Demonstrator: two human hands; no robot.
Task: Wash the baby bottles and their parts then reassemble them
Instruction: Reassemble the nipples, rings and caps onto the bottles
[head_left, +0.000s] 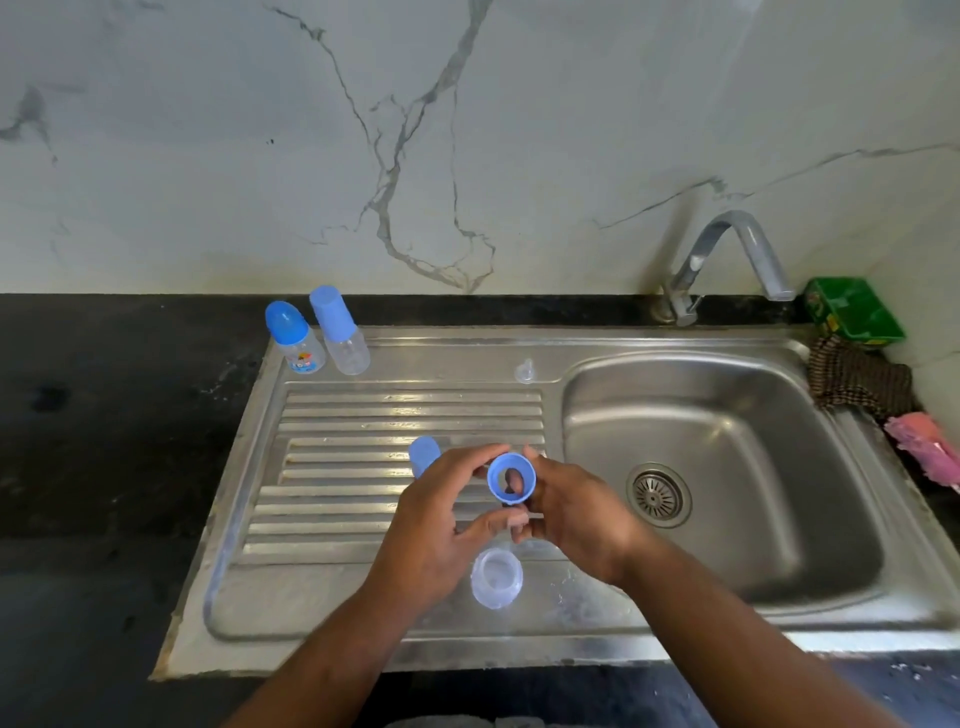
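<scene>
- Steel drainboard (363, 441) set in a black counter, marble wall behind.
- Two capped bottles (293, 338) stand well beyond the fingers, to the left.
- A blue cap (423, 454) sits just behind the left fingers.
- The left hand (441, 514) pinches the ring (511, 478), its fingers curled on the left rim.
- The ring is blue, round and hollow, held between both sets of fingertips, with one finger showing through the hole.
- An open bottle (496, 578), clear, sits just below the fingers with no hand on it; a dropping wrist could topple it.
- The right hand (576, 514) grips the ring's right side.
- If the ring is wet it may slip and roll into the basin (727, 467), right of the fingers.

Bottles (317, 332) on drainboard (363, 415), left of basin (727, 467)
</scene>
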